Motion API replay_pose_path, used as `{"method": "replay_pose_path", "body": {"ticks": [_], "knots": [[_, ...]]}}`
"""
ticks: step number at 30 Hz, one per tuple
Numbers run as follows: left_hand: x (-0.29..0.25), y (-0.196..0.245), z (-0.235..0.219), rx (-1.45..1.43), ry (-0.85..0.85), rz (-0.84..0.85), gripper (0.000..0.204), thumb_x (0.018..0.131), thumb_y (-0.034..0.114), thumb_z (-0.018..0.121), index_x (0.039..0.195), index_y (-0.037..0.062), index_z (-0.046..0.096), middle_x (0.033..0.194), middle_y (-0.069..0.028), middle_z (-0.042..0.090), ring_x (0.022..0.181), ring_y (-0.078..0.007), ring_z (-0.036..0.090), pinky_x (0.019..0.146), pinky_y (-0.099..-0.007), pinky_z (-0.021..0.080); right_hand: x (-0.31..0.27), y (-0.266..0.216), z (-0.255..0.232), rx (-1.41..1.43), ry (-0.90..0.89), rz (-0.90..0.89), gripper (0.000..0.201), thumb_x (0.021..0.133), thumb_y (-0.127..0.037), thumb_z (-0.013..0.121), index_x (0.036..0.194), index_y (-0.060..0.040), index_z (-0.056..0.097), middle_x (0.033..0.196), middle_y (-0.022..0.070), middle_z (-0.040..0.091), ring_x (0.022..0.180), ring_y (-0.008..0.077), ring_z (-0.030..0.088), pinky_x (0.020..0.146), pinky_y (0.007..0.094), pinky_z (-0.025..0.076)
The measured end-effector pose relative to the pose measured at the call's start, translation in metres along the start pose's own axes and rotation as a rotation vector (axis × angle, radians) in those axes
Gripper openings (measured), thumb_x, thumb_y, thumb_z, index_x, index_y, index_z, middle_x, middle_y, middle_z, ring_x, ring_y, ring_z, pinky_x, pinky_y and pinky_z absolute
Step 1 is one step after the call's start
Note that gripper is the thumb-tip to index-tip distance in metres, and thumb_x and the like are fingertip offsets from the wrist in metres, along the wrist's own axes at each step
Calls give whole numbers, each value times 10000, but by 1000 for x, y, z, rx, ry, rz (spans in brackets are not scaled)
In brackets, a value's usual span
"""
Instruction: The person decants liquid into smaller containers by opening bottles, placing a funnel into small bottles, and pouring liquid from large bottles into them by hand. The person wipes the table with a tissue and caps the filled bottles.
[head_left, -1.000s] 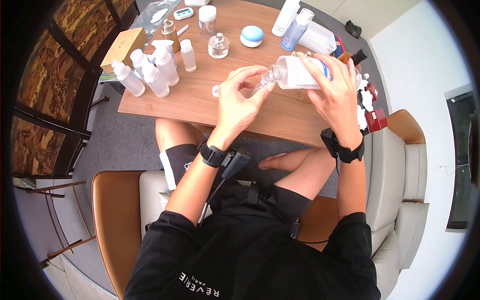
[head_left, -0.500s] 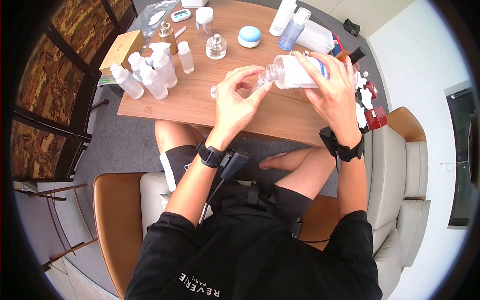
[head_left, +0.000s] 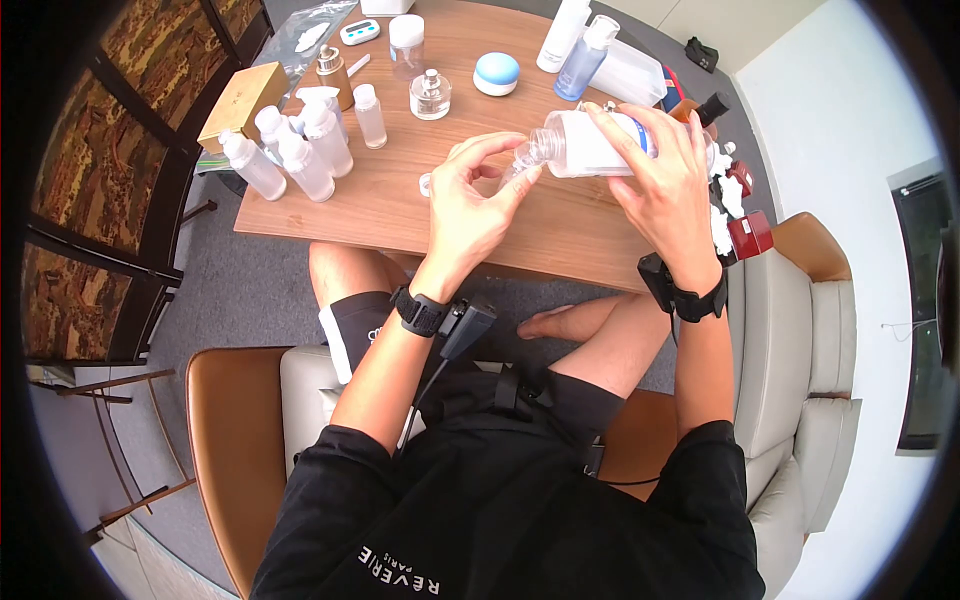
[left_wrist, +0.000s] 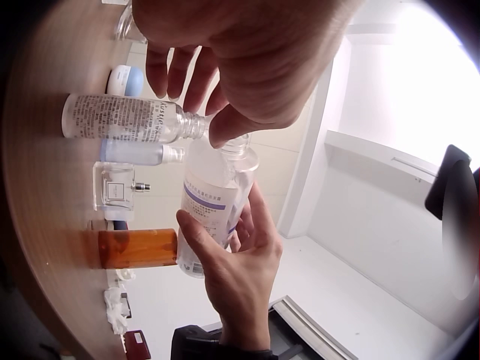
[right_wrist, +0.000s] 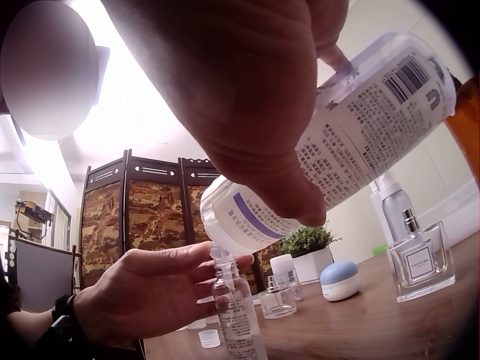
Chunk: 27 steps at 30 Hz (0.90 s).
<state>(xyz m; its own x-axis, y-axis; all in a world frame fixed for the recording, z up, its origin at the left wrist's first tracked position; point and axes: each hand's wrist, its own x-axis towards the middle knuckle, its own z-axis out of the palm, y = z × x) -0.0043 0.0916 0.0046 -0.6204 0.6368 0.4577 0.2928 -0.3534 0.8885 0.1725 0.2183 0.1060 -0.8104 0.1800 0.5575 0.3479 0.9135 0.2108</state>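
My right hand (head_left: pixel 665 170) grips a large clear bottle (right_wrist: pixel 367 124) with a white label, tilted with its neck pointing down to the left. Below that neck, a small clear bottle (left_wrist: pixel 116 118) with printed text stands upright on the table. Thumb and fingers of my left hand (head_left: pixel 470 205) pinch around the small bottle's neck, right where the two mouths meet. A small clear piece (right_wrist: pixel 220 253) shows at the small bottle's mouth in the right wrist view. A white cap (right_wrist: pixel 209 338) lies on the table beside it.
Several frosted bottles (head_left: pixel 305 165) stand at the table's left, by a cardboard box (head_left: pixel 243 103). Farther back are a glass perfume bottle (head_left: pixel 430 97), a blue-lidded jar (head_left: pixel 496 74) and a blue pump bottle (head_left: pixel 583 62). An amber bottle (left_wrist: pixel 139 248) is near the large bottle.
Both hands and both bottles keep nearly the same pose. The head view has shifted slightly, so the things on the table sit a little farther left in it.
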Motion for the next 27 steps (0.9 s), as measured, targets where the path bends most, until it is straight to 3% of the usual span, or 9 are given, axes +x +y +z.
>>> {"method": "replay_pose_path", "body": {"ticks": [27], "knots": [[0,-2,0,-9,6,0,384,850,-16,838,1222,-8,741,1249,-117,719,1031,-146,699,844,-287,582,1,-1,0,-1,-4,5,901,729,-54,835,1533,-332,537,1333,76,625,1263,285,587,1183,665,336]]}}
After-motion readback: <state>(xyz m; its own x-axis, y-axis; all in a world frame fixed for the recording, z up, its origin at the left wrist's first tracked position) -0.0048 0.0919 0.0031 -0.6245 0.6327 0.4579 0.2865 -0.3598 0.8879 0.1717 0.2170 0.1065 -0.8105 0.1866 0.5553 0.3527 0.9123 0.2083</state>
